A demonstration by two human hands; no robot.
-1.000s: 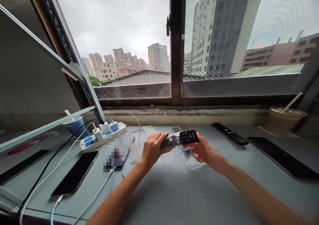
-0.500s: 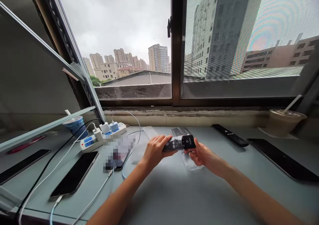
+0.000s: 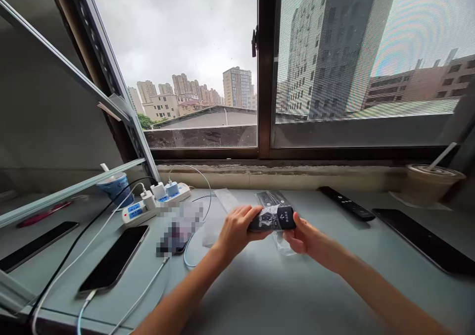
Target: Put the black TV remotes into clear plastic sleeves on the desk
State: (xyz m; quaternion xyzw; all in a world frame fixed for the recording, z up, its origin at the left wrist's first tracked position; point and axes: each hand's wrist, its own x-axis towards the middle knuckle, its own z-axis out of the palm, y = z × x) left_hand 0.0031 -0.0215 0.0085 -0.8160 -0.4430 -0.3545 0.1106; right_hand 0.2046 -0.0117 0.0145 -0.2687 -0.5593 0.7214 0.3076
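A black remote in a clear plastic sleeve [image 3: 270, 218] is held above the grey table, with its bare end showing white lettering toward the right. My left hand [image 3: 237, 227] wraps round its left part. My right hand [image 3: 305, 236] pinches the right end between thumb and fingers. Behind the held remote, another bagged item [image 3: 272, 198] lies on the table, partly hidden, with crumpled clear plastic below it. Flat translucent bags [image 3: 225, 200] rest behind my left hand.
At the right lie a black remote [image 3: 347, 204] and a dark phone [image 3: 423, 238], near a lidded drink cup [image 3: 430, 184]. At the left are a power strip [image 3: 135, 212], cables, a black phone [image 3: 115, 258], a blue cup [image 3: 114, 186] and a metal shelf frame [image 3: 118, 82].
The view has shifted slightly, so the scene sits a little further right. Both hands and the held remote have moved slightly right and down, with the grip much the same.
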